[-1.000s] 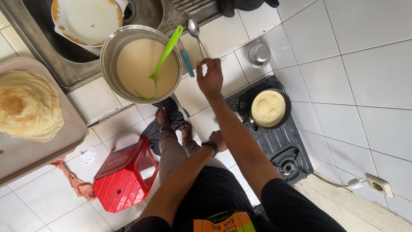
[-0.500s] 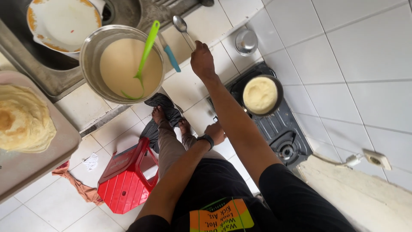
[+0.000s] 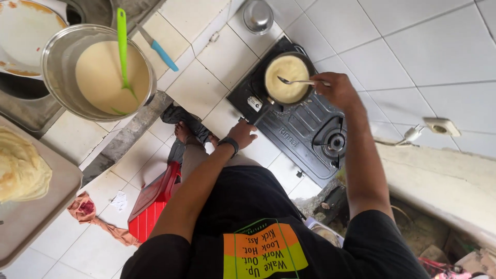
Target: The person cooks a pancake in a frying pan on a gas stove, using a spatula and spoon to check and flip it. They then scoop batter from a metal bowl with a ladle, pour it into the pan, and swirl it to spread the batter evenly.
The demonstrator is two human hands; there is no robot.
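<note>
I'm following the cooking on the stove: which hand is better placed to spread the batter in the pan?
Right. The right hand already holds the spoon, whose tip is over the batter in the pan. The left hand is down by the pan's handle, with no tool.

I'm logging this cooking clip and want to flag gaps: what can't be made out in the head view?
- Pan handle: mostly covered by the left hand.
- Spoon grip: its end is hidden inside the right hand.
- Plate in the sink: cut off by the top and left edges.
- Stack of flat cakes on the tray: cut by the left edge.
</note>
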